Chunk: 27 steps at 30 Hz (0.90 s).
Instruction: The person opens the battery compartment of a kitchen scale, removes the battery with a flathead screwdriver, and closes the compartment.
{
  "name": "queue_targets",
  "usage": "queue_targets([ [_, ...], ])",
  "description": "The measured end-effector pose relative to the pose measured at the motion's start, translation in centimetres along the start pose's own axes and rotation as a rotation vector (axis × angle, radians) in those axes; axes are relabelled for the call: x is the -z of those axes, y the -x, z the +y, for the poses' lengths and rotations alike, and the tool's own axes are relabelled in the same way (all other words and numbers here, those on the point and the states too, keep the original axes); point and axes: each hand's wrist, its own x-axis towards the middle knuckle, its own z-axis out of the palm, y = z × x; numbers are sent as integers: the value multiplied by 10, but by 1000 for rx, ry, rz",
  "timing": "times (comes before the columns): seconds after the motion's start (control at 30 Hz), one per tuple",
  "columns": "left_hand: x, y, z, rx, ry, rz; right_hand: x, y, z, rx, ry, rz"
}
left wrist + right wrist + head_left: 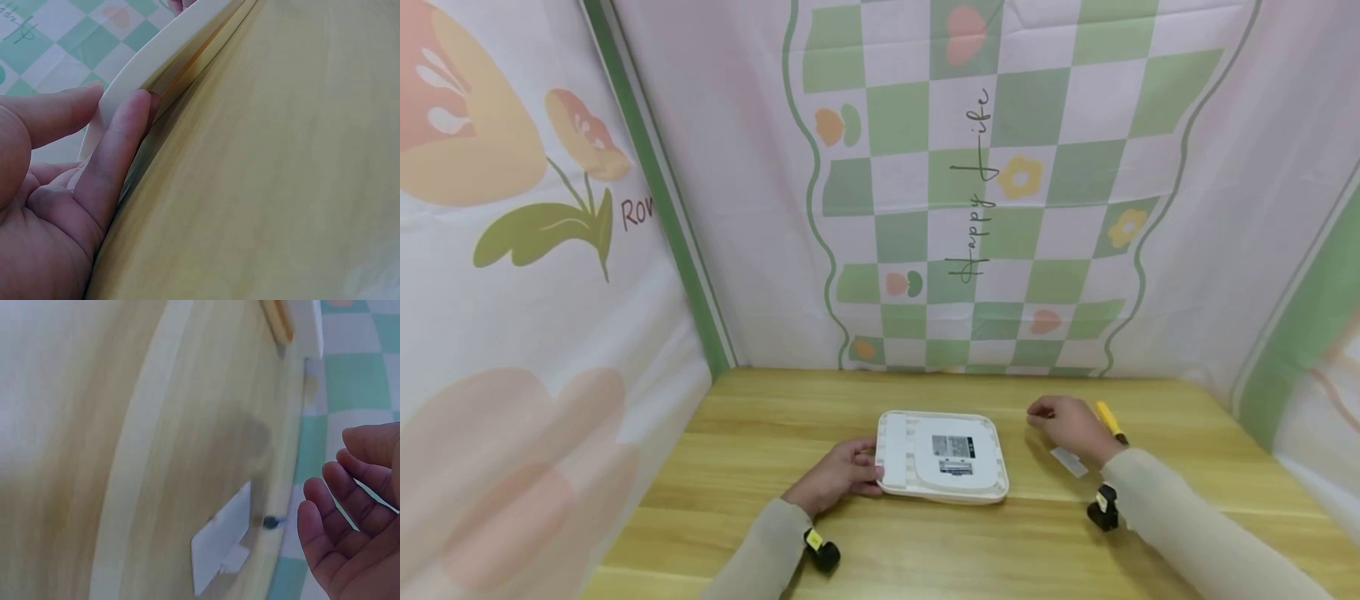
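A flat white device (893, 450) with rounded corners lies on the wooden table, a grey label (952, 446) and an uncovered battery compartment (956, 467) facing up. My left hand (838, 479) grips its left edge. The left wrist view shows thumb and finger pinching the raised rim (134, 69), with a gap between device and table. Off to the right, my right hand (1071, 427) hovers with loosely bent fingers and nothing in them. Below it lies a small white cover (1070, 462) with a tab, seen more closely as the white piece (219, 544) in the right wrist view.
A yellow-handled tool (1108, 419) with a black end rests on the table beyond my right wrist. Printed cloth (895, 183) hangs along the table's back edge and on both sides. Bare wood (790, 400) shows at the back left.
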Motion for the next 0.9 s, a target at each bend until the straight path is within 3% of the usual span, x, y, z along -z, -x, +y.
queue_targets([
  [0.33, 1, 0, -1, -7, 10, -10, -7, 8, -29, 34, -10, 16],
  [0.57, 1, 0, -2, -23, 5, -34, -13, 13, -39, 67, -17, 39],
  [0.9, 0, 1, 0, -18, 11, -18, -17, 20, -56, 121, 7, 31],
])
